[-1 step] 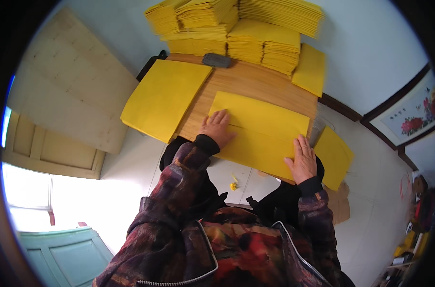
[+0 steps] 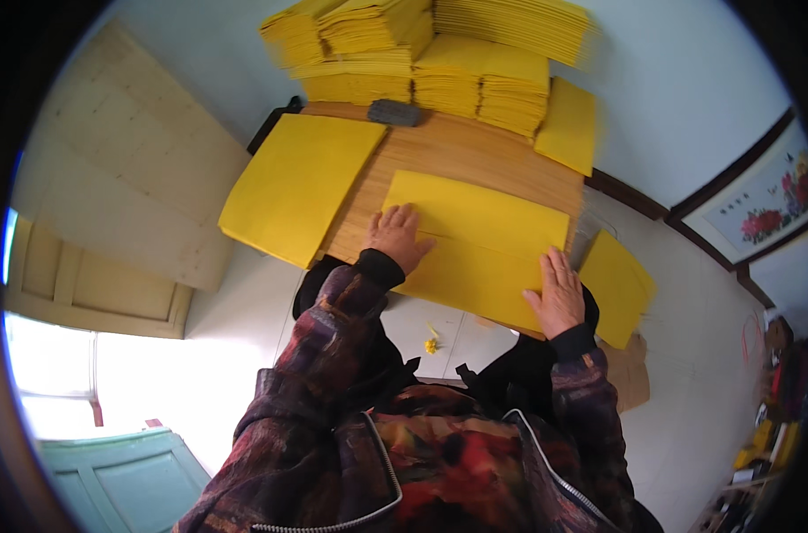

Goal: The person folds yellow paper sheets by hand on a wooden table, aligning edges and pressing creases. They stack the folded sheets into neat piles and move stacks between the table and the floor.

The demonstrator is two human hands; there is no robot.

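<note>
A yellow paper sheet (image 2: 475,251) lies in front of me at the near edge of the wooden table, with a line like a crease or flap edge running across it. Its near part reaches over the table's edge, above my lap. My left hand (image 2: 398,238) rests on the left edge of the sheet, fingers stretched out. At the opposite edge my right hand (image 2: 559,293) lies with its fingers extended and its thumb apart, touching the paper. Neither hand grips anything. To the left lies a flat pile of larger yellow sheets (image 2: 302,182).
Tall stacks of folded yellow paper (image 2: 481,75) line the back of the wooden table (image 2: 457,147). A dark grey block (image 2: 393,113) sits before them. More yellow paper (image 2: 617,289) stands low at the right, above brown cardboard (image 2: 628,373). A large board (image 2: 128,151) leans at the left.
The whole view has shifted very slightly. Both hands stay in the same places on the yellow sheet.
</note>
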